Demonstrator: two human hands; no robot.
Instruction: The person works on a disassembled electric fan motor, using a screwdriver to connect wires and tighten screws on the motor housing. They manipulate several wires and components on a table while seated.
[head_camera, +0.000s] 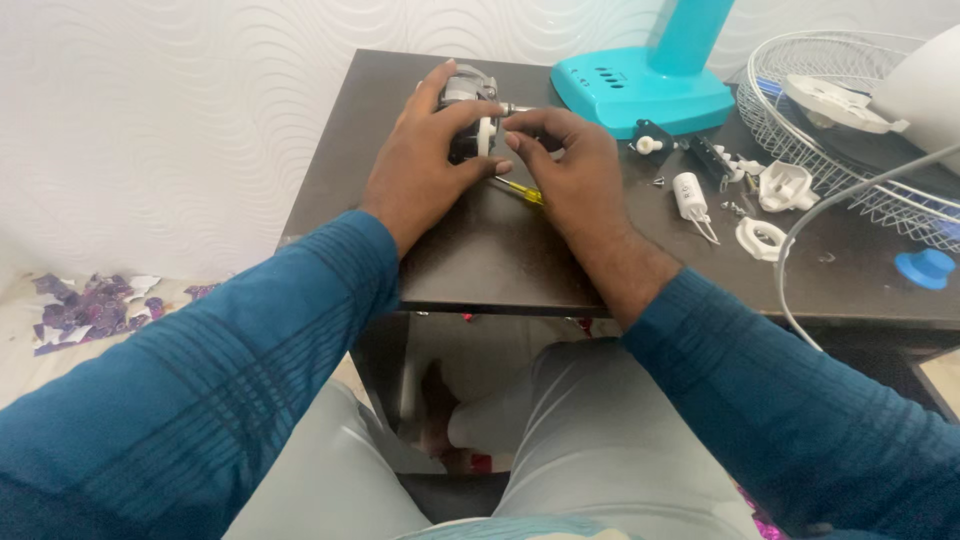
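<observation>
**Our hands on the fan motor**

Our right hand (570, 165) pinches the white part on the motor (470, 110). A screwdriver (520, 190) lies under it. Our left hand (425, 160) wraps around the motor on the dark table (480, 260). Farther back stands the blue fan base (640, 95).

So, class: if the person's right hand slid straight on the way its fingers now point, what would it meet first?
The right hand points up-left, fingertips already at the fan motor held by the left hand. It would likely meet the motor's white front part first, though depth is hard to judge.
</observation>
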